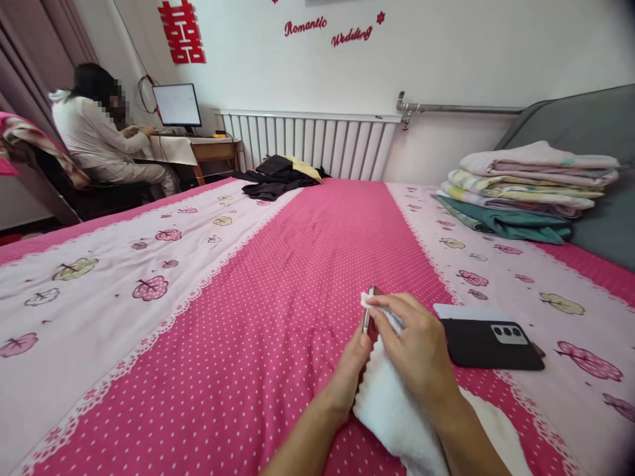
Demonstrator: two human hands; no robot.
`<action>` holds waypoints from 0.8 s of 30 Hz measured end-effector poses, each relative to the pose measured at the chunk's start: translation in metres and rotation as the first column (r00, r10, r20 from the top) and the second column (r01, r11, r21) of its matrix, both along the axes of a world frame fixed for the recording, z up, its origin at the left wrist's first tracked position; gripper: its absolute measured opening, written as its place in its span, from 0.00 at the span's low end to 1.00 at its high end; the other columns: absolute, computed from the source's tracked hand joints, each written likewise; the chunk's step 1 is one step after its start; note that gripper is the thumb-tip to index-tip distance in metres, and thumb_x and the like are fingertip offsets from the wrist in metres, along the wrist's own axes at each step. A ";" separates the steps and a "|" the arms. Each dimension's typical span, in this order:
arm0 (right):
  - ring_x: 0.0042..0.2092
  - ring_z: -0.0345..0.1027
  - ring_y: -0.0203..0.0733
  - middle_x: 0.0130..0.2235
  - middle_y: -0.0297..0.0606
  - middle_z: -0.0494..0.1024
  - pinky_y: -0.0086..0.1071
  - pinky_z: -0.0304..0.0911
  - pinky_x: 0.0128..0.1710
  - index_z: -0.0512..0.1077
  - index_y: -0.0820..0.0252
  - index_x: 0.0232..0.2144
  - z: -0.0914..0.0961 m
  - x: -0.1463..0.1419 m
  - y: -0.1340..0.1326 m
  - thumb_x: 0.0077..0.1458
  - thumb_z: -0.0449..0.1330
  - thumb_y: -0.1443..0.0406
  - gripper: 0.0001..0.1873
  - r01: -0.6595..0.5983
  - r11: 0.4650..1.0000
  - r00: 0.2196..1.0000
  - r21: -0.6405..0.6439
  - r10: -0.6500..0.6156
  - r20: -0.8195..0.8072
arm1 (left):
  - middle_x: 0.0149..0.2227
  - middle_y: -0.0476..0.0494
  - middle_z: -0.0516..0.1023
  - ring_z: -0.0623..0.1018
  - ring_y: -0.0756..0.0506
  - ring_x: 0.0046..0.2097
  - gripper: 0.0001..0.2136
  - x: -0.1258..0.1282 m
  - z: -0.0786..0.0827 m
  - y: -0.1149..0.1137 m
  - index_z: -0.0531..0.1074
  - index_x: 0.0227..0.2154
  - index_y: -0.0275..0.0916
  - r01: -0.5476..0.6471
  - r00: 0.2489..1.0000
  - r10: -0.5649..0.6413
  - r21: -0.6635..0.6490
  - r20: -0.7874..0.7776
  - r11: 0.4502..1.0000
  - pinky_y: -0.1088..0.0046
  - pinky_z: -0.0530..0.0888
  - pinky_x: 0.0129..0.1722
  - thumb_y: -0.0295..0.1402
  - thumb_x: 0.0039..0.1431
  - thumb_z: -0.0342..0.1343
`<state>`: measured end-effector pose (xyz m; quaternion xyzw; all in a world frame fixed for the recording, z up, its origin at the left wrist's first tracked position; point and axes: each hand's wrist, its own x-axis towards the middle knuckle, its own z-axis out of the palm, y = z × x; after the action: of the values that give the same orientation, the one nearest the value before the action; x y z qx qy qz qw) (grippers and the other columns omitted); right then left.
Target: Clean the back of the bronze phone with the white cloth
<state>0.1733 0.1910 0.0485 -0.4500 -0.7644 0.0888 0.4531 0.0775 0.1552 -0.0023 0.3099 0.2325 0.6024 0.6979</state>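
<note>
My left hand (350, 373) grips the lower edge of a thin phone (368, 316) held on its side above the pink dotted bedspread (278, 297). My right hand (417, 347) is closed over a white cloth (391, 403), pressing a fold of it against the phone's upper end. The cloth hangs down over my right forearm. Most of the phone is hidden behind my fingers and the cloth.
A black phone (491, 342) lies face down on a white one (464, 311) just right of my hands. Folded blankets (526, 188) are stacked at the right. Dark clothes (278, 177) lie at the bed's far end. A person (96, 135) sits at a desk with a monitor (176, 104).
</note>
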 end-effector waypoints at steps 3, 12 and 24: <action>0.38 0.69 0.39 0.35 0.36 0.74 0.32 0.64 0.39 0.72 0.57 0.34 0.006 0.008 0.002 0.54 0.54 0.66 0.08 0.029 1.000 0.999 0.009 -0.028 -0.015 | 0.61 0.44 0.56 0.55 0.38 0.61 0.33 0.000 -0.008 0.002 0.58 0.57 0.43 0.035 0.987 -0.021 0.084 -0.160 0.996 0.63 0.54 0.59 0.42 0.48 0.59; 0.39 0.68 0.39 0.36 0.37 0.74 0.33 0.62 0.41 0.73 0.58 0.35 0.023 0.021 -0.002 0.55 0.53 0.64 0.09 0.062 0.998 0.995 0.015 -0.060 -0.076 | 0.62 0.41 0.54 0.59 0.37 0.59 0.31 -0.002 -0.011 0.002 0.54 0.59 0.42 0.044 0.932 0.026 0.183 -0.362 0.982 0.60 0.56 0.58 0.37 0.52 0.57; 0.38 0.68 0.42 0.37 0.40 0.75 0.35 0.61 0.40 0.73 0.59 0.36 0.016 0.036 0.010 0.56 0.51 0.61 0.13 0.134 0.986 0.989 -0.097 -0.139 -0.041 | 0.52 0.37 0.69 0.69 0.38 0.51 0.34 -0.008 -0.001 -0.001 0.63 0.54 0.39 0.063 0.953 -0.019 0.138 -0.302 0.988 0.67 0.65 0.49 0.41 0.41 0.63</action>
<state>0.2091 0.2010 0.0649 -0.5198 -0.7158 0.1040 0.4545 0.0698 0.1539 -0.0035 0.4527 0.2844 0.5491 0.6424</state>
